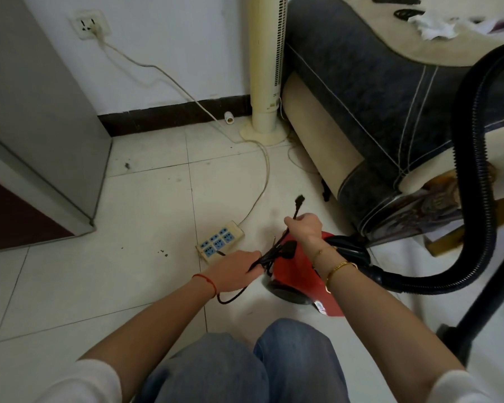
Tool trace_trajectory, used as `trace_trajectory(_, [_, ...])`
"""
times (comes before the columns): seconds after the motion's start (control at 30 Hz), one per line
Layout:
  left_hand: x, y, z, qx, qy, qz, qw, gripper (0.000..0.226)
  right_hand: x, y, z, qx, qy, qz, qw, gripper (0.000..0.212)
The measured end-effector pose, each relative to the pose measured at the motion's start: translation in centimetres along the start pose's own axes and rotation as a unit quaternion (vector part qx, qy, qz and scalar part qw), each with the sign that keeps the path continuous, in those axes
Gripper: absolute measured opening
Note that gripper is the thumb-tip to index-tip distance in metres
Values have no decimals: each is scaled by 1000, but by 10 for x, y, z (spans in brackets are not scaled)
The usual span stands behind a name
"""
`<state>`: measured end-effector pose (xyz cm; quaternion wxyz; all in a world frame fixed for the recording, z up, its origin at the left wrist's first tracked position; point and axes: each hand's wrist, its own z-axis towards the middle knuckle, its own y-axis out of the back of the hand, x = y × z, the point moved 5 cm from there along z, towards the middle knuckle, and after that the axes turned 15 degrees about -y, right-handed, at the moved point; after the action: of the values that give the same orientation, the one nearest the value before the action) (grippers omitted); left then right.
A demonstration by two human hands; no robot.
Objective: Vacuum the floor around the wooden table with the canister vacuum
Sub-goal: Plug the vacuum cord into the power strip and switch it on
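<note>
L hand (235,269) grips a bundled black power cord (269,255), fingers curled round it; a loop of cord sags just below the wrist. R hand (304,228) clenched on the same cord a bit further up — plug (299,199) sticks out above the fist, free in the air. Red canister vacuum (291,274) sits on the tile floor (146,205) directly under both grips, its black hose (474,158) arcing off to the R. Power strip (219,241) lies on the floor just beyond the L hand — sockets up.

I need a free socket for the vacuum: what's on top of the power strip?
The power strip shows six blue sockets, none visibly occupied. The left hand and black cord cover part of its near end.
</note>
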<state>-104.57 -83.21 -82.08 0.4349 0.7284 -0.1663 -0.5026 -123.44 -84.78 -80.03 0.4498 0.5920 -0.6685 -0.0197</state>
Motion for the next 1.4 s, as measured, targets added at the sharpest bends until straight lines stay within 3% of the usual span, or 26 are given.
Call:
trace_trajectory(0.2, [32, -14, -11, -30, 84, -84, 992, 36, 32, -38, -5, 124, 76, 95, 985, 14])
trace_trajectory(0.33, [61, -15, -23, -79, 103, -29, 991, 32, 46, -58, -6, 134, 126, 46, 982, 21])
trace_trajectory(0.47, [104, -11, -38, -140, 174, 20, 975, 30, 58, -90, -3, 157, 164, -4, 974, 20])
trace_trajectory(0.6, [144, -8, -47, -183, 219, 11, 958, 36, 61, -131, 9, 147, 204, -128, 959, 19])
trace_trajectory(0.77, [171, -23, -37, -207, 190, -60, 958, 37, 55, -185, 21, 124, 273, -280, 912, 27])
trace_trajectory(0.97, [174, -56, -20, -202, 118, -118, 965, 33, 56, -229, 35, 59, 355, -383, 851, 27])
trace_trajectory(1.03, [176, -63, -20, -234, 114, -128, 957, 34, 54, -243, 40, 46, 363, -421, 830, 29])
trace_trajectory(1.17, [187, -62, -37, -339, 164, -122, 918, 26, 51, -264, 44, 22, 391, -507, 768, 28])
trace_trajectory(1.33, [213, -59, -60, -370, 250, -52, 893, 16, 53, -278, 47, 16, 419, -561, 713, 28])
trace_trajectory(1.4, [225, -60, -63, -360, 283, -33, 888, 25, 51, -285, 47, 22, 430, -581, 691, 27])
